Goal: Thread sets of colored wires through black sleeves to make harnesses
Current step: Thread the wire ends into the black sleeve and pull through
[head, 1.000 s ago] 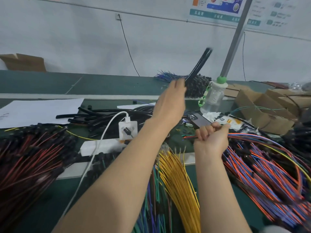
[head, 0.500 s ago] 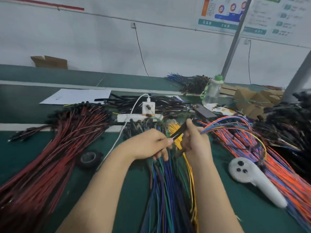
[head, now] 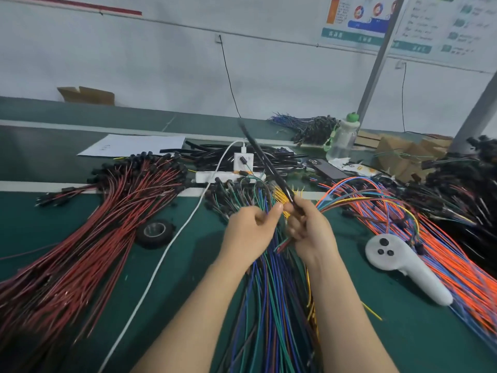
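Note:
My left hand [head: 248,231] and my right hand [head: 310,230] meet at the middle of the green table [head: 390,332]. A black sleeve [head: 265,161], blurred, slants up and to the left from the spot where my fingertips touch. Its lower end is pinched between my left thumb and my right fingers. My right hand is closed on a set of colored wires [head: 349,191] that loops in from the right. Short wire ends [head: 281,246] stick out below that fist. Loose black sleeves [head: 212,154] lie behind the power strip.
A red and black wire pile [head: 94,224] fills the left, an orange and blue pile [head: 443,251] the right, and blue and green wires [head: 269,305] run under my arms. Nearby are a tape roll [head: 154,232], white controller [head: 403,265], power strip [head: 228,176], phone [head: 328,169] and bottle [head: 343,138].
My left hand came down from a high reach with the sleeve and joined my right hand. The sleeve has since swung upright, pointing up and left. The view tilted down.

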A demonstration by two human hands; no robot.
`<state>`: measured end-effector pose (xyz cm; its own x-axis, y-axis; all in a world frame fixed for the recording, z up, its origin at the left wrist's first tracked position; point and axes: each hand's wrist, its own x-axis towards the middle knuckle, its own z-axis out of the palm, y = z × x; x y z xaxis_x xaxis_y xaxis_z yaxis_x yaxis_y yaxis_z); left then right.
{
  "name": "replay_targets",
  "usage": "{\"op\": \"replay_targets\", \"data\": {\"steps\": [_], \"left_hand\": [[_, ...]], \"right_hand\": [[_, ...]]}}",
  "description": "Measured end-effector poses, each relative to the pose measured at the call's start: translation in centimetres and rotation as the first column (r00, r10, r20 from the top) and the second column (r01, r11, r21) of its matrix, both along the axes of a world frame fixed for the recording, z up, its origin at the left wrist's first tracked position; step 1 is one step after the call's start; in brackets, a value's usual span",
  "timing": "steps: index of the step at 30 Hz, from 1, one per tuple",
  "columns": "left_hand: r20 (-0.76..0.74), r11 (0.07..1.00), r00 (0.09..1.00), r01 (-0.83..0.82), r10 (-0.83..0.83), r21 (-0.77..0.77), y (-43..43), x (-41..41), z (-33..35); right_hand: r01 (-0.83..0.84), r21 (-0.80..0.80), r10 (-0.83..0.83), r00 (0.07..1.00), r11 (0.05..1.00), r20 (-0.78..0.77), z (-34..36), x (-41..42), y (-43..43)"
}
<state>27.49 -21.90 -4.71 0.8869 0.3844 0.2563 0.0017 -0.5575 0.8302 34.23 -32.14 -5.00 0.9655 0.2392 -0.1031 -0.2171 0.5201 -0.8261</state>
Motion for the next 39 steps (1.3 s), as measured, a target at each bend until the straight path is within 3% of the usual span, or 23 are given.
{"op": "replay_targets", "data": {"steps": [2, 4, 6, 8, 11, 16, 18, 19, 21, 24, 26, 29, 34, 39], "left_hand": [[-0.024, 0.912, 0.992, 0.105, -0.125, -0.395, -0.5, 1.0, -0.9], [0.11, 0.693, 0.977, 0.209, -0.185, -0.69, -0.9, 1.4, -1.6], [0.242, 0.473, 0.955, 0.295, -0.171, -0.83, -0.9, 1.4, -2.2], [0.31, 0.37, 0.943, 0.333, -0.121, -0.867, -0.6, 1.3, -2.4], [0.367, 0.378, 0.926, 0.371, -0.086, -0.848, -0.1, 1.2, -2.5], [0.367, 0.494, 0.922, 0.377, -0.122, -0.783, 0.5, 0.8, -2.8], [0.345, 0.49, 0.935, 0.337, -0.078, -0.804, 0.5, 0.8, -2.8], [0.331, 0.471, 0.942, 0.315, -0.051, -0.824, 0.4, 0.8, -2.8], [0.305, 0.428, 0.952, 0.287, -0.027, -0.857, 0.3, 0.8, -2.8], [0.28, 0.426, 0.96, 0.26, -0.016, -0.867, 0.0, 0.7, -2.7], [0.271, 0.422, 0.962, 0.247, -0.003, -0.872, -0.3, 0.7, -2.6], [0.272, 0.384, 0.962, 0.253, -0.006, -0.888, -0.6, 0.5, -2.4], [0.285, 0.353, 0.958, 0.282, -0.046, -0.892, -1.2, 0.3, -2.1], [0.285, 0.263, 0.952, 0.304, -0.109, -0.916, -1.8, 0.1, -1.7]], "right_hand": [[-0.079, -0.114, 0.084, 0.996, 0.99, 0.039, -0.3, -0.2, 0.1], [-0.165, -0.253, 0.183, 0.982, 0.953, 0.047, -0.5, -0.4, 0.0], [-0.219, -0.295, 0.24, 0.97, 0.93, 0.037, -0.7, -0.4, 0.1], [-0.209, -0.281, 0.228, 0.973, 0.937, 0.037, -0.9, -0.5, 0.4], [-0.154, -0.303, 0.193, 0.976, 0.941, 0.101, -1.1, -0.6, 0.7], [-0.203, -0.319, 0.226, 0.974, 0.926, 0.035, -0.6, -0.7, -0.1], [-0.126, -0.321, 0.144, 0.989, 0.939, 0.035, -0.4, -0.8, 0.1], [-0.051, -0.259, 0.06, 0.998, 0.964, 0.028, -0.3, -0.7, 0.0], [0.099, 0.037, -0.098, 0.995, 0.994, -0.031, 0.2, -0.3, -0.7], [0.185, 0.499, -0.169, 0.983, 0.847, -0.079, 0.7, -0.1, -2.3], [0.174, 0.644, -0.16, 0.984, 0.745, -0.081, 0.8, -0.4, -2.9], [0.152, 0.713, -0.137, 0.987, 0.685, -0.079, 1.0, -0.6, -3.0], [0.138, 0.74, -0.128, 0.989, 0.658, -0.071, 1.2, -0.7, -3.0], [0.135, 0.753, -0.135, 0.989, 0.644, -0.062, 1.2, -0.8, -2.8]]}}
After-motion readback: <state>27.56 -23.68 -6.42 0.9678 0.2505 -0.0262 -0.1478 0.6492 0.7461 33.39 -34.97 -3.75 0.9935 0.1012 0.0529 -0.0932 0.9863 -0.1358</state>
